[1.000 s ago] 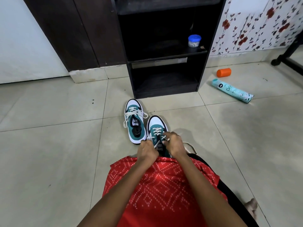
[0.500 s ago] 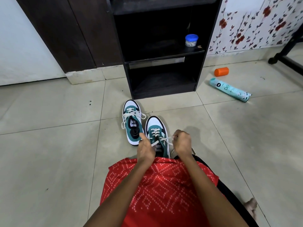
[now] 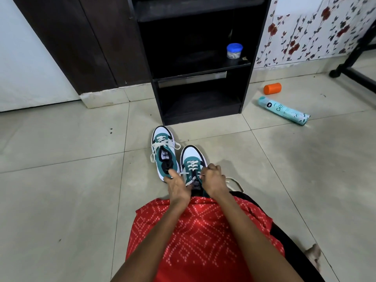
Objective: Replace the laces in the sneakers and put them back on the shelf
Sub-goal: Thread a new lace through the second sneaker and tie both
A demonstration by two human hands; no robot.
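Note:
Two white and teal sneakers stand side by side on the tiled floor before a black shelf (image 3: pixel 245 82). The left sneaker (image 3: pixel 163 153) has its white lace tied in a loose bow. The right sneaker (image 3: pixel 192 159), nearer to me, is laced partway. My left hand (image 3: pixel 179 185) holds one end of its white lace (image 3: pixel 191 180) at the tongue. My right hand (image 3: pixel 213 178) pinches the other lace end over the upper eyelets. A loose length of lace (image 3: pixel 236 183) trails on the floor to the right of that hand.
A small jar with a blue lid (image 3: pixel 234 50) stands on the shelf's middle board. An orange cap (image 3: pixel 272 88) and a teal spray can (image 3: pixel 283 110) lie on the floor at the right. A black stand's leg (image 3: pixel 354 73) reaches in at the far right.
My right hand has moved back in from the right over the sneaker's eyelets, after pulling the lace outward. My left hand stays at the tongue.

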